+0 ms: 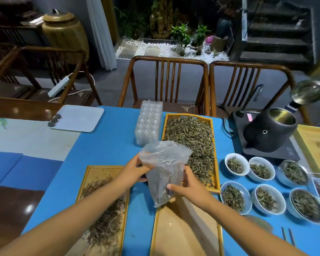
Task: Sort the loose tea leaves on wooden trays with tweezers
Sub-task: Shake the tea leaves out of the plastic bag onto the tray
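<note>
A clear plastic bag (162, 172) with tea leaves in its bottom hangs above the near empty wooden tray (185, 233). My left hand (135, 169) grips the bag's upper left side. My right hand (187, 184) holds its lower right side, thumb across the front. A left wooden tray (92, 171) carries a thin scatter of brown leaves. A far tray (215, 150) is heaped with green-grey leaves. A pair of tweezers (287, 236) lies on the blue cloth at the lower right.
Several white bowls (236, 164) of tea leaves stand to the right, and a black kettle (270, 129) sits on its base behind them. Clear plastic ball moulds (149, 122) stand left of the far tray. A white tray (78, 118) holds small dark balls. Two wooden chairs (166, 80) face the table.
</note>
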